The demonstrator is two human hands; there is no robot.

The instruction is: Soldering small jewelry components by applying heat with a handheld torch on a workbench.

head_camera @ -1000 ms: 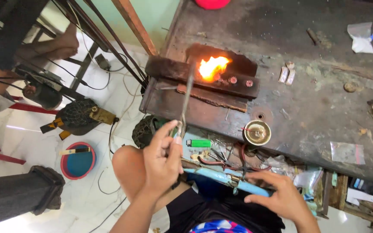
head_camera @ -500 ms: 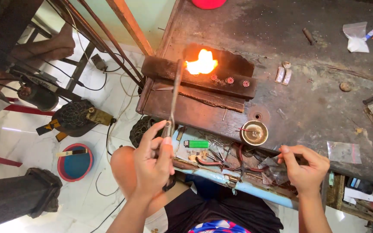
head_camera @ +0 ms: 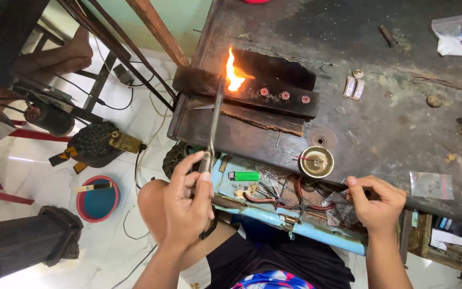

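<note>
Torch (head_camera: 213, 126) runs long and thin, up and away from the left hand (head_camera: 188, 206), fingers pinched on its near end, flame (head_camera: 233, 72) left of three red pieces (head_camera: 284, 96). Right hand (head_camera: 376, 203) pinches a clear bag (head_camera: 343, 206) at the surface (head_camera: 391, 134) edge.

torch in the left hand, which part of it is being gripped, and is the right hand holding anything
The left hand grips the torch at its near end, flame at the far tip. The right hand pinches something small; it cannot be told what.

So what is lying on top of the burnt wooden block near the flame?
On the burnt wooden block, three small round red pieces lie in a row, right of the flame. Their undersides cannot be seen.
</note>
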